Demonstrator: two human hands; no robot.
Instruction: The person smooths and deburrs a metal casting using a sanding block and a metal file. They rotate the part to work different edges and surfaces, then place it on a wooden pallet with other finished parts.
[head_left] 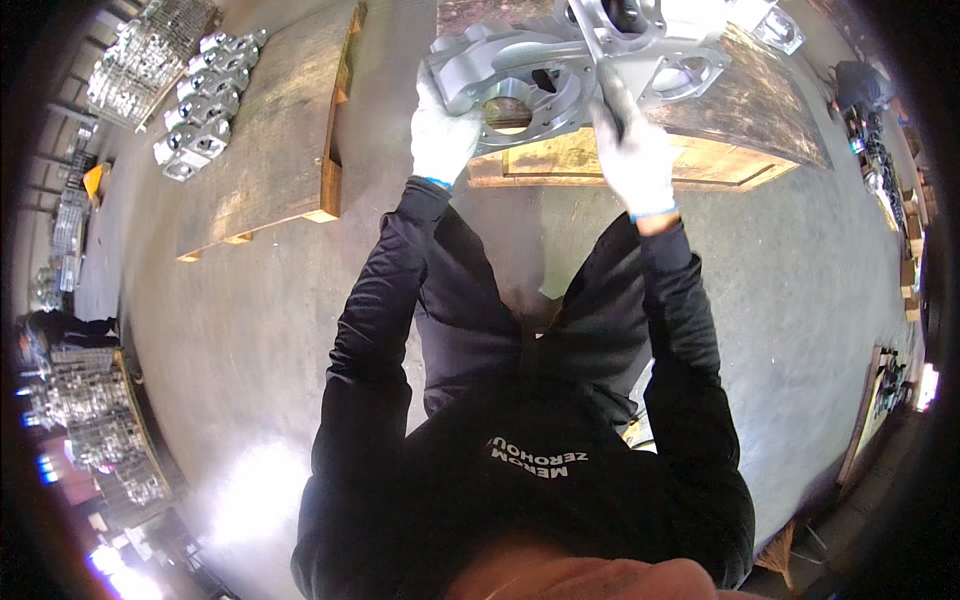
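A large silver metal casting (515,52) with round openings rests near the front edge of the wooden platform (740,155). My left hand (441,135), in a white work glove, is closed around the casting's left end. At the casting's right side, my right hand (637,160), in a white glove with dark-stained fingers, grips a slim, straight metal tool (588,28). The tool points away from me across the metal; its exact kind cannot be made out. More cast metal (686,76) lies just beyond the right hand, partly washed out by glare.
To the left lies a wooden pallet (275,130) with a row of similar castings (205,105) along its far side. Stacked metal parts (150,60) stand behind it, and more stacks (95,410) line the left edge. A straw broom (778,560) is at lower right.
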